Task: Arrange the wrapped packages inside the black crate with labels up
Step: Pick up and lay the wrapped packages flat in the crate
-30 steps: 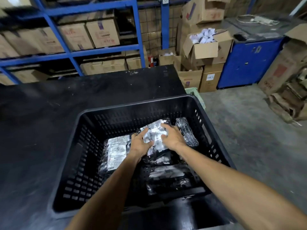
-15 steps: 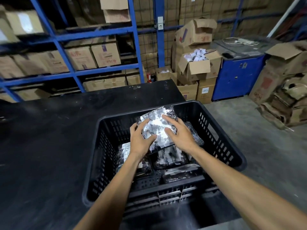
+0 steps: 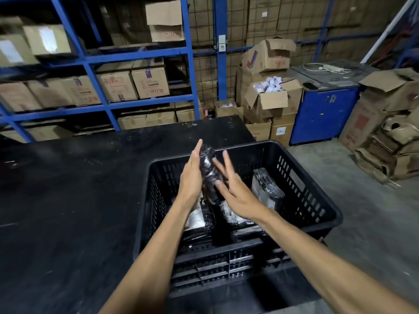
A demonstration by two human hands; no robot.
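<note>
The black slatted crate [image 3: 315,184] sits at the right end of a black table. Above its far rim I hold a dark plastic-wrapped package [image 3: 209,175] edge-on between both palms. My left hand [image 3: 191,177] presses flat against the package's left face. My right hand [image 3: 233,186] touches its right face with the thumb, fingers spread. Inside the crate, another wrapped package [image 3: 265,186] leans upright against the right wall. A package with a white label [image 3: 196,217] lies flat under my left wrist, and another flat one [image 3: 233,215] shows under my right wrist.
The black table [image 3: 68,200] stretches to the left of the crate. Blue racking [image 3: 140,55] with cardboard boxes stands behind it. An open box of white rolls [image 3: 272,98], a blue cabinet [image 3: 324,112] and flattened cartons [image 3: 385,141] lie to the right on the concrete floor.
Both hands lifted the package out of the crate's bottom and turned it from flat, label side showing, to edge-on above the far rim. The camera view tilted upward.
</note>
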